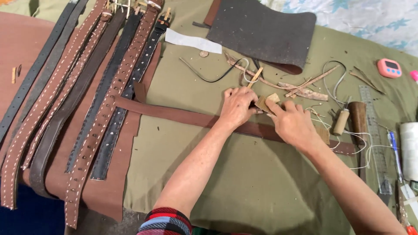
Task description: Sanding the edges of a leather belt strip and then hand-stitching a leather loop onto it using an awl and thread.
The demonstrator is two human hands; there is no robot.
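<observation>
Left hand [237, 106] and right hand [292, 124] meet over long brown leather strap [174, 114] lying across green-covered bench [244, 178]. Both grips pinch small tan leather piece [266, 102] at strap, fingers closed on it. Wooden-handled awl [341, 122] just right of right hand. Stitched belts [87, 95] laid out far left.

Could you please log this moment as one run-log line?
left hand: pressing brown strap | right hand: holding tan leather scrap | nearby: awl, ruler
</observation>
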